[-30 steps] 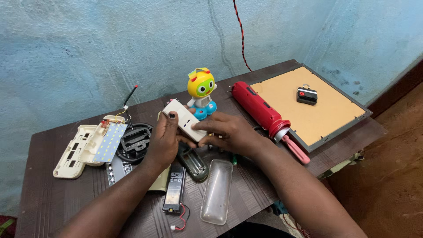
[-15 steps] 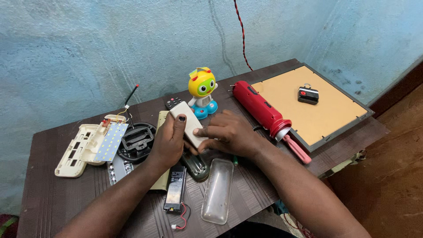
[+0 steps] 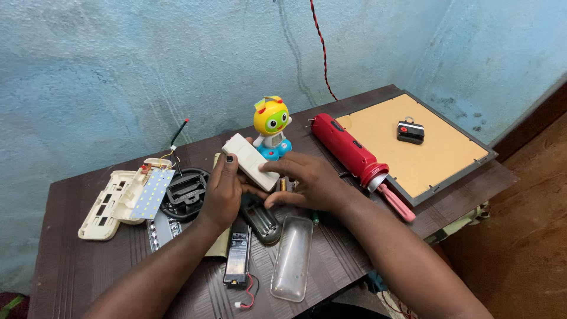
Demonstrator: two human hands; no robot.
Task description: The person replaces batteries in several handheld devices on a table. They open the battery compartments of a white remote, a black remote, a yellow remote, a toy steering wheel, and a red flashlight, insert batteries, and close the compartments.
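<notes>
Both hands grasp 1 cream plastic casing (image 3: 250,161), held tilted just above the dark wooden table (image 3: 65,266): the left hand (image 3: 223,192) wraps its lower side with the thumb on top, and the right hand (image 3: 307,182) pinches its near end with fingertips. To handle it well, I would judge that the left hand should steady the body while the right works only the end, so nothing flexes or slips. That casing is long, rounded at the corners, plain and off-white. Around it, from big to small: a framed tan board (image 3: 413,147), a red torch (image 3: 345,149), an opened cream lamp housing (image 3: 118,198), a clear lens cover (image 3: 292,258), a yellow-headed toy robot (image 3: 270,127), and a black battery pack (image 3: 237,258).
</notes>
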